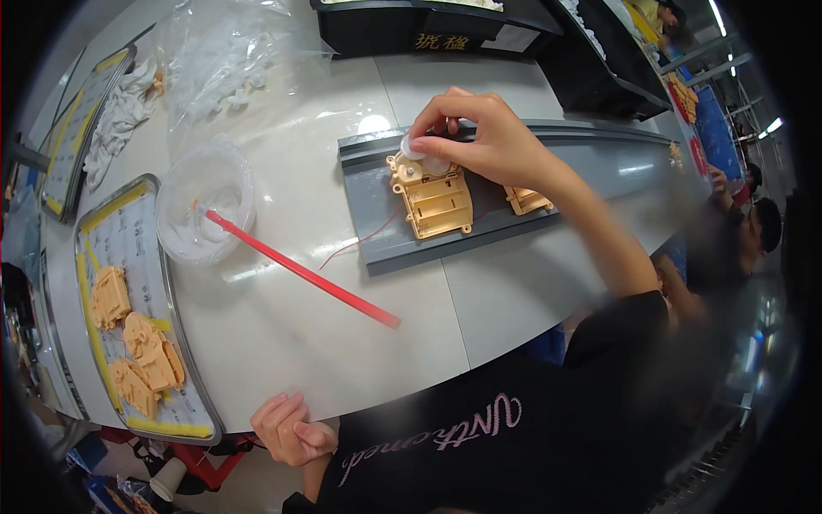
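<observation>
My right hand (pixel 484 128) reaches over a yellow plastic housing (pixel 438 207), pinching a small white plastic gear (pixel 412 148) between thumb and fingers at the housing's upper left end. Under the fingers, another pale round part (pixel 436 164) is partly hidden. The housing lies on a grey channelled rail (pixel 385 240), and a thin red wire trails from its left side. A second yellow housing (pixel 528 200) on the rail is partly covered by my forearm. Down at the table's near edge, my left hand (pixel 294 430) is curled closed, with nothing visible in it.
Left of the rail stands a round clear tub (pixel 205 206), a red stick (pixel 308 274) resting across its rim. A tray (pixel 141 231) at far left carries several yellow housings. Black bins (pixel 437 26) and a clear plastic bag (pixel 240 60) line the back. People sit at right.
</observation>
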Tool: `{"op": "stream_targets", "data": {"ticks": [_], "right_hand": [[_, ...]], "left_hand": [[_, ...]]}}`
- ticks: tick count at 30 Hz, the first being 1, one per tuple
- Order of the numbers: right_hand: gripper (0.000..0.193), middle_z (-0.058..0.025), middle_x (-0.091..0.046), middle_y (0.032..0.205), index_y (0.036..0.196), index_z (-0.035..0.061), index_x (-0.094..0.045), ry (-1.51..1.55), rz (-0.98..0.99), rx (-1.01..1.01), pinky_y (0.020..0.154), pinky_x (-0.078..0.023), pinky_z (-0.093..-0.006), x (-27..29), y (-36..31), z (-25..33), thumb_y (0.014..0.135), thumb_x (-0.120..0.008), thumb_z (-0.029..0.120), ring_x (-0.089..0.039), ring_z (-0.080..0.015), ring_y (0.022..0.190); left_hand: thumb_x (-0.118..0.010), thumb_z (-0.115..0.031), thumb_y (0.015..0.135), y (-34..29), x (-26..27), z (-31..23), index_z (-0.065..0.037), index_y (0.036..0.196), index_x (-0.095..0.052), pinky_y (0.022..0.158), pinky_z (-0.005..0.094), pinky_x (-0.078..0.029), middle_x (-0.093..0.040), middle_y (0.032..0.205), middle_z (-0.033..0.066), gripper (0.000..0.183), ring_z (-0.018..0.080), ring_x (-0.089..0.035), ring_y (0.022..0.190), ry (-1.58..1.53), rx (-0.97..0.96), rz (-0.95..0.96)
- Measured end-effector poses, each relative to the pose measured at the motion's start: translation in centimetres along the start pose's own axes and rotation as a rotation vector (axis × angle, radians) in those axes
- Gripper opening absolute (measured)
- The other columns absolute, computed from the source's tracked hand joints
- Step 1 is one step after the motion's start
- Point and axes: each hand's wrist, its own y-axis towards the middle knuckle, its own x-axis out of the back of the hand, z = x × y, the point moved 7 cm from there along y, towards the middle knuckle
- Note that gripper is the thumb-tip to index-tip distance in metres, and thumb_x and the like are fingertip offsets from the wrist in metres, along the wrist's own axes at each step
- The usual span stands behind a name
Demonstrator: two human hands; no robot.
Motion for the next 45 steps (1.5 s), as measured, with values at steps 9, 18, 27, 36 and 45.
{"op": "stream_targets", "data": {"ticks": [9,18,27,36,45], "right_hand": [[0.006,-0.0049,-0.064,0.085,0.086,0.0038,-0.066,-0.113,-0.12,0.242,0.071,-0.048,-0.0288,0.4,-0.8,0.9,0.082,-0.068,0.007,-0.057,-0.0161,0.081],[0.007,-0.0065,-0.062,0.088,0.088,0.0017,-0.064,-0.065,-0.067,0.23,0.074,-0.049,-0.0303,0.1,-0.8,0.1,0.081,-0.066,0.003,-0.059,-0.0198,0.083],[0.006,-0.0066,-0.058,0.087,0.082,0.0024,-0.059,-0.15,-0.055,0.244,0.077,-0.046,-0.0344,0.0,-0.4,0.7,0.08,-0.065,0.003,-0.055,-0.0252,0.088],[0.008,-0.0067,-0.054,0.088,0.084,0.0048,-0.062,-0.212,-0.161,0.278,0.075,-0.046,-0.0341,0.1,-1.5,0.2,0.08,-0.067,0.007,-0.053,-0.0244,0.09],[0.022,-0.0055,-0.069,0.095,0.108,0.0059,-0.066,-0.411,-0.783,0.147,0.076,-0.049,-0.0258,18.3,-4.0,-3.5,0.092,-0.06,0.02,-0.064,-0.0127,0.083]], "left_hand": [[-0.043,-0.011,0.078,-0.2,0.1,0.1,0.002,0.062,-0.054,0.064,0.0389,-0.049,-0.06,0.065,0.0148,0.023,0.0297,-0.055,0.066,-0.011,0.02,0.013],[-0.043,-0.011,0.078,-0.2,0.0,0.1,0.002,0.062,-0.055,0.065,0.0392,-0.049,-0.06,0.065,0.0148,0.023,0.0301,-0.056,0.068,0.006,0.019,0.037],[-0.042,-0.011,0.078,-0.1,0.0,0.0,0.003,0.062,-0.054,0.065,0.0394,-0.047,-0.061,0.066,0.0157,0.024,0.0309,-0.057,0.069,0.022,0.037,0.045],[-0.041,-0.01,0.077,0.1,-0.2,-0.2,0.003,0.06,-0.052,0.066,0.0405,-0.048,-0.061,0.067,0.0165,0.024,0.0318,-0.057,0.07,0.021,0.044,0.045],[-0.043,-0.009,0.079,0.4,-0.3,-0.2,0.003,0.061,-0.053,0.069,0.0423,-0.048,-0.06,0.067,0.016,0.023,0.0321,-0.058,0.07,0.014,0.064,0.072]]}}
